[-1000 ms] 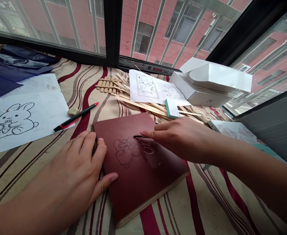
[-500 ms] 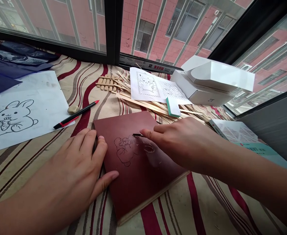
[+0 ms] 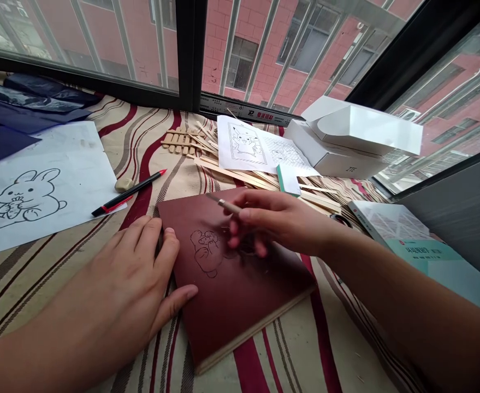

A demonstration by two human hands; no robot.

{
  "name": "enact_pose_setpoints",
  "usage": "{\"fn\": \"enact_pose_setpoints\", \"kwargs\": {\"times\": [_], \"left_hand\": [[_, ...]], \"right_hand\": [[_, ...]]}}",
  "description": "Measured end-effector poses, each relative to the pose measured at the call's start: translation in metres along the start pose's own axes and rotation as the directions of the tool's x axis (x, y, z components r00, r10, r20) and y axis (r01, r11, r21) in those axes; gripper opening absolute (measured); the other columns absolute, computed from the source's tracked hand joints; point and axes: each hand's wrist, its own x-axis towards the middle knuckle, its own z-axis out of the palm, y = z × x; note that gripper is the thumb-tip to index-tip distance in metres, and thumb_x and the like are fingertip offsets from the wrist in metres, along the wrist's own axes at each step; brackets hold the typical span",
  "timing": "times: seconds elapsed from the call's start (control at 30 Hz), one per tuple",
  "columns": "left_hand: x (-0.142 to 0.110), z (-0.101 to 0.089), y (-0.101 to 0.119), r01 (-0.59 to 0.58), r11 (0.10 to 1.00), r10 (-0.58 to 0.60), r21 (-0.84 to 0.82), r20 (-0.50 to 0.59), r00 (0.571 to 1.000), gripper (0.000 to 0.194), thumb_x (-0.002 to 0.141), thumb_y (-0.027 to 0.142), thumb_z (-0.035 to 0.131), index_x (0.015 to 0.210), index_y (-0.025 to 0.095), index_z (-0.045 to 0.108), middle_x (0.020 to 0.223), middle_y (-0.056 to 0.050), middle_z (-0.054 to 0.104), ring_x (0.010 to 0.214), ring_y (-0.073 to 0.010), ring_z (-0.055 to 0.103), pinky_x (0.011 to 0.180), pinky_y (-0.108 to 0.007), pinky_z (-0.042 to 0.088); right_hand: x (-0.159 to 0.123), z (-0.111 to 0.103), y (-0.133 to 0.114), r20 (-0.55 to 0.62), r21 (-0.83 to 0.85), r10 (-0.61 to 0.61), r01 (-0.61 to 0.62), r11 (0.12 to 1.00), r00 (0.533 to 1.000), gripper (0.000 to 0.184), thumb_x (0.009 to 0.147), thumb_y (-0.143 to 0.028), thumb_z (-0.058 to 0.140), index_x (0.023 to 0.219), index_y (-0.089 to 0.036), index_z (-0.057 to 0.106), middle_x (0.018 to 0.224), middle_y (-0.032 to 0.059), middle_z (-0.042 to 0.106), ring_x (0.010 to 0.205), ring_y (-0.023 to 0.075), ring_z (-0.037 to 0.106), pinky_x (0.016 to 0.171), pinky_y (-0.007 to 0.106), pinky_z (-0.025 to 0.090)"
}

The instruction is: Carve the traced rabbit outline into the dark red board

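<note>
My left hand [image 3: 129, 267] lies flat on the left edge of a dark red board [image 3: 243, 295], its fingers spread and holding nothing. A small carved figure [image 3: 206, 252] is cut into the board's surface, and pale shavings lie near it. My right hand [image 3: 276, 218] hovers just above the board, pinching a craft knife [image 3: 228, 206] with a pale handle. The knife's blade points up and left over the board's far edge. The hand hides part of the carving.
A rabbit drawing on paper [image 3: 39, 196] lies left, with a red-and-black pen [image 3: 129, 192] and an eraser [image 3: 124, 184] beside it. Wooden sticks [image 3: 231, 174], a cartoon printout [image 3: 243, 144], a white ZTE box [image 3: 338, 147] and a book [image 3: 403, 240] lie beyond. Window bars stand behind.
My right hand has lifted off the carving and drawn back, and the knife now shows its pale handle. My left hand has stayed in place on the board.
</note>
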Motion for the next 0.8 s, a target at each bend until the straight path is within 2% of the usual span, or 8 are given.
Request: {"fn": "enact_pose_setpoints", "kwargs": {"times": [0.07, 0.17, 0.27, 0.43, 0.5, 0.6, 0.67, 0.8], "left_hand": [[0.000, -0.001, 0.000, -0.008, 1.000, 0.008, -0.006, -0.002, 1.000, 0.063, 0.110, 0.040, 0.027, 0.112, -0.003, 0.073, 0.110, -0.035, 0.071, 0.103, -0.0464, 0.069, 0.086, -0.059, 0.060], [0.001, -0.002, 0.000, -0.007, 1.000, 0.007, -0.015, -0.011, 1.000, 0.062, 0.109, 0.040, 0.029, 0.114, -0.003, 0.073, 0.110, -0.036, 0.071, 0.105, -0.0475, 0.070, 0.086, -0.058, 0.061], [0.002, -0.003, -0.002, -0.027, 1.000, 0.027, -0.006, -0.005, 1.000, 0.061, 0.109, 0.040, 0.030, 0.112, -0.003, 0.074, 0.106, -0.034, 0.072, 0.099, -0.0453, 0.070, 0.084, -0.057, 0.060], [0.000, 0.000, -0.002, -0.008, 1.000, 0.008, -0.002, -0.005, 1.000, 0.061, 0.109, 0.041, 0.030, 0.114, -0.002, 0.074, 0.111, -0.034, 0.071, 0.103, -0.0450, 0.068, 0.087, -0.057, 0.058], [-0.002, 0.002, -0.001, 0.006, 1.000, -0.006, -0.006, -0.007, 1.000, 0.062, 0.110, 0.043, 0.029, 0.115, -0.001, 0.073, 0.114, -0.034, 0.069, 0.107, -0.0460, 0.066, 0.089, -0.058, 0.057], [-0.003, 0.004, 0.000, -0.005, 1.000, 0.005, -0.016, -0.008, 1.000, 0.062, 0.110, 0.044, 0.030, 0.118, -0.002, 0.071, 0.115, -0.034, 0.067, 0.108, -0.0462, 0.063, 0.091, -0.058, 0.054], [-0.003, 0.004, 0.000, -0.004, 1.000, 0.004, -0.025, -0.006, 1.000, 0.062, 0.110, 0.045, 0.030, 0.118, -0.002, 0.070, 0.116, -0.034, 0.066, 0.109, -0.0465, 0.062, 0.091, -0.058, 0.053], [-0.003, 0.004, -0.001, 0.004, 0.999, -0.003, -0.040, 0.006, 1.000, 0.064, 0.111, 0.047, 0.028, 0.117, 0.000, 0.069, 0.116, -0.033, 0.064, 0.108, -0.0463, 0.060, 0.091, -0.058, 0.052]], "right_hand": [[0.017, 0.002, 0.004, 0.003, 0.244, -0.025, 0.024, 0.969, 1.000, 0.008, 0.108, -0.021, 0.059, 0.106, -0.016, 0.064, 0.098, 0.0050, 0.074, 0.101, 0.0191, 0.081, 0.085, 0.030, 0.066], [0.032, 0.004, 0.010, -0.376, 0.260, -0.207, 0.318, 0.912, 0.903, 0.004, 0.108, -0.019, 0.063, 0.104, -0.018, 0.065, 0.101, 0.0014, 0.074, 0.099, 0.0109, 0.077, 0.100, 0.027, 0.063], [0.032, 0.003, 0.014, -0.186, 0.281, -0.184, 0.232, 0.931, 0.965, 0.007, 0.106, -0.025, 0.065, 0.108, -0.019, 0.066, 0.101, 0.0039, 0.076, 0.102, 0.0158, 0.079, 0.096, 0.032, 0.066], [0.017, -0.009, 0.011, -0.362, -0.223, -0.341, 0.274, 0.935, 0.868, 0.019, 0.102, -0.024, 0.067, 0.119, -0.016, 0.070, 0.092, 0.0011, 0.076, 0.069, 0.0108, 0.071, 0.062, 0.023, 0.055], [0.006, -0.017, 0.006, -0.180, -0.435, -0.372, 0.265, 0.861, 0.911, 0.032, 0.102, -0.026, 0.065, 0.132, -0.016, 0.073, 0.086, 0.0004, 0.078, 0.063, 0.0120, 0.069, 0.058, 0.026, 0.050], [-0.011, -0.023, -0.002, 0.042, -0.761, -0.422, 0.302, 0.574, 0.906, 0.041, 0.103, -0.019, 0.061, 0.139, -0.020, 0.080, 0.100, 0.0057, 0.086, 0.086, 0.0176, 0.078, 0.071, 0.029, 0.050], [-0.019, -0.023, -0.006, 0.101, -0.846, -0.412, 0.296, 0.444, 0.905, 0.044, 0.105, -0.019, 0.058, 0.141, -0.024, 0.081, 0.115, 0.0070, 0.087, 0.096, 0.0214, 0.081, 0.076, 0.032, 0.050], [-0.028, -0.015, -0.013, 0.124, -0.902, -0.280, 0.226, 0.367, 0.952, 0.046, 0.106, -0.019, 0.056, 0.145, -0.029, 0.080, 0.116, 0.0064, 0.088, 0.094, 0.0239, 0.082, 0.076, 0.034, 0.050]]}}
